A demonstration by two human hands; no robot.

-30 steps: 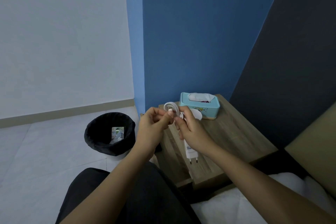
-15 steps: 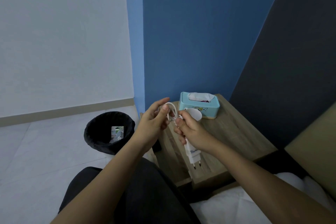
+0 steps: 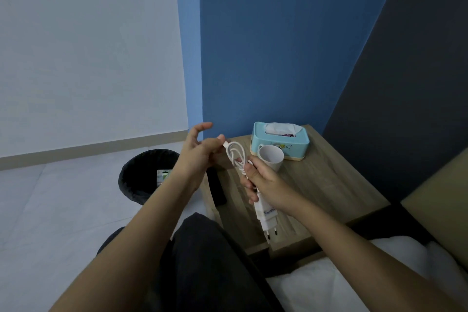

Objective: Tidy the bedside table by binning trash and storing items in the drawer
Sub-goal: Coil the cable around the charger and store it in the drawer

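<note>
Fingers [image 3: 249,175] of right hand [image 3: 268,182] clamp white charger [image 3: 266,215], prongs down; left hand [image 3: 200,152] pinches looped cable [image 3: 235,154] end.

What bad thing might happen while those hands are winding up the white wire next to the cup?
The coiled white cable is pinched only at its tip by the left hand, so the loops might spring apart. The right hand grips the white plug charger right beside the pale paper cup on the wooden bedside table; a bump might tip it.
</note>
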